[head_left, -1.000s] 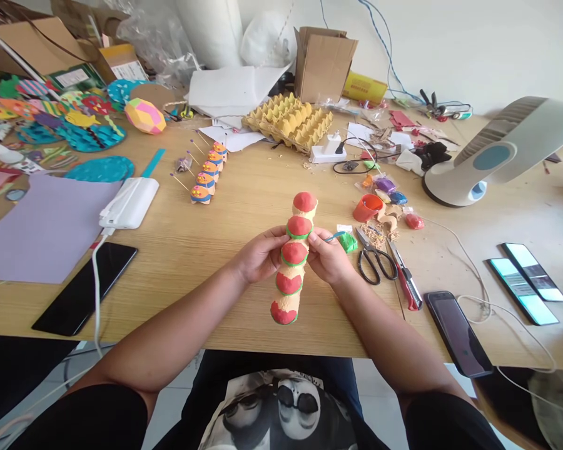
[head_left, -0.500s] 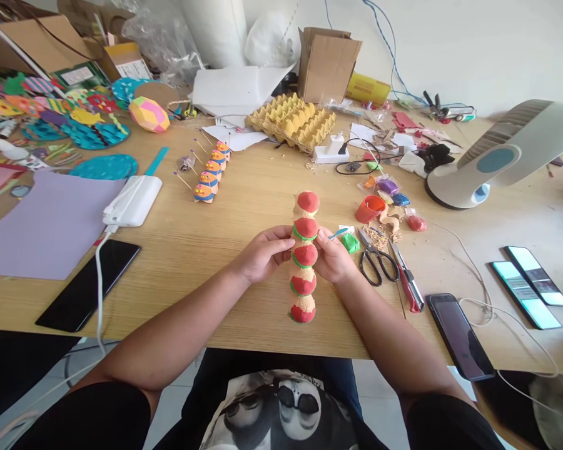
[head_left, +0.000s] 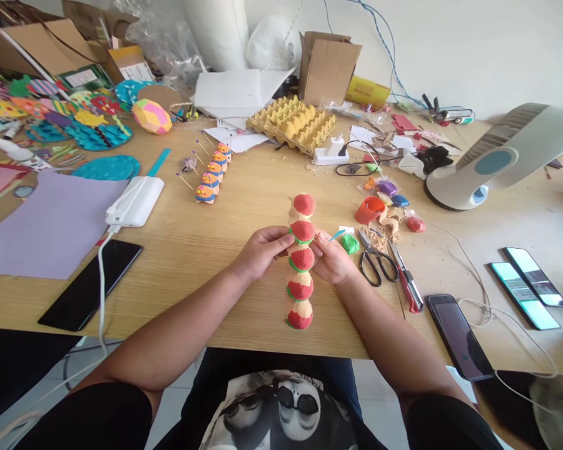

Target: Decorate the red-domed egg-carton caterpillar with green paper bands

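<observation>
In front of my chest stands an egg-carton strip [head_left: 302, 259], a row of several bumps covered with red clay, green clay along their lower edges and bare tan parts between. My left hand [head_left: 266, 251] is closed on its left side, thumb and fingers at the second bump. On the opposite side, my right hand [head_left: 332, 257] pinches the strip's edge. A thin blue clay tool [head_left: 338, 234] sticks out from between the right fingers. Close by lies green clay in a wrapper [head_left: 349, 243].
Scissors [head_left: 378, 257], a red utility knife [head_left: 407, 279] and a phone [head_left: 460, 334] lie on the right, before a fan [head_left: 492, 156]. A red cup [head_left: 370, 210] stands beside wood shavings. A painted caterpillar strip [head_left: 213, 175], a power bank [head_left: 135, 201] and egg trays [head_left: 293, 125] are farther back.
The strip has shifted slightly left and toward me, and leans a little more. Both hands keep their grip on it. The view has turned slightly.
</observation>
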### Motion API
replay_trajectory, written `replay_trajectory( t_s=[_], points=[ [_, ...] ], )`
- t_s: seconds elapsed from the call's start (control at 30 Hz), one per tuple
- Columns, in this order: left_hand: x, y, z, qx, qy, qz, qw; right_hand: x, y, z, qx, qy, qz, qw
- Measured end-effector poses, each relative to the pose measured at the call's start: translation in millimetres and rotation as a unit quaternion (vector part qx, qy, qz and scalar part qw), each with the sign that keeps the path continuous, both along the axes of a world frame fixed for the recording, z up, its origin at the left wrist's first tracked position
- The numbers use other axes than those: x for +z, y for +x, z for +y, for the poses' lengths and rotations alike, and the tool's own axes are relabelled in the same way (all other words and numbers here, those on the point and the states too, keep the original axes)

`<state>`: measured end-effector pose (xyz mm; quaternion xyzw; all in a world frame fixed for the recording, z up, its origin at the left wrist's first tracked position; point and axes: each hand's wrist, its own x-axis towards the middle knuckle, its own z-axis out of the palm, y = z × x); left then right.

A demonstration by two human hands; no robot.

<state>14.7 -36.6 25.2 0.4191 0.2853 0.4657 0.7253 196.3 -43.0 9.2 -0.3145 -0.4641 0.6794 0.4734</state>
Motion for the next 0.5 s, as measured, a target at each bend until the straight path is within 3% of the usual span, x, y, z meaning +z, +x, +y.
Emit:
replay_trajectory(
  t_s=[0.13,0.23,0.5],
  points=[
    [0.8,-2.3,0.7,-0.041,-0.006,-0.009,0.999,-0.2,0.0,-0.2,0.044,-0.053,0.112,0.991],
    [-1.3,-3.1,0.9,-0.061,-0.001,-0.02,0.998,-1.2,0.0,-0.5,0.05,-0.064,0.123,0.989],
    [-6.4,0.2,1.1,-0.03,-0.021,-0.045,0.998,0.8,-1.8,-1.9,0.028,-0.08,0.108,0.991]
  ],
)
